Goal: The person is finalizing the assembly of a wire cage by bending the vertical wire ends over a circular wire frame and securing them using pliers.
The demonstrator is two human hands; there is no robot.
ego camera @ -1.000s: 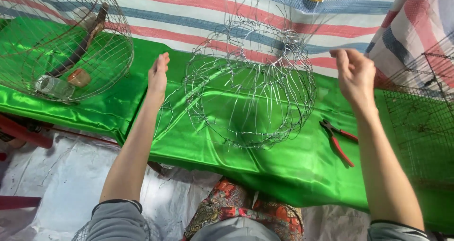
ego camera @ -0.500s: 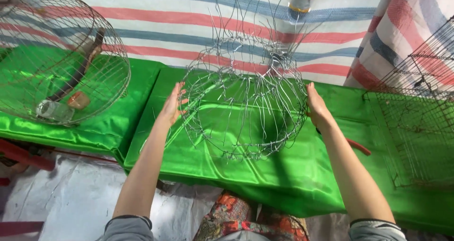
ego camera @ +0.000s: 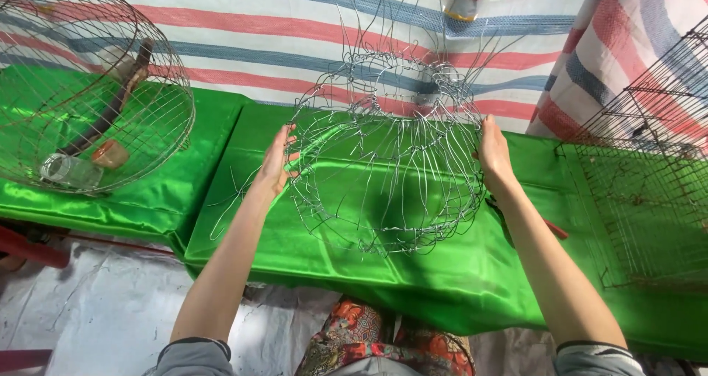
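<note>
Green cloth (ego camera: 310, 243) backing; left hand (ego camera: 275, 164) and right hand (ego camera: 493, 155) gripping wire frame (ego camera: 383, 155) opposite sides, best keeping pressure even.

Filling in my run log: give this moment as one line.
left hand: grips wire frame left side | right hand: grips right side | frame: above green cloth

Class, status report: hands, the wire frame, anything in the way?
Left hand and right hand grip opposite sides of the unfinished wire cage frame. Frame over green cloth. Loose wire ends stick up; nothing blocking.
</note>
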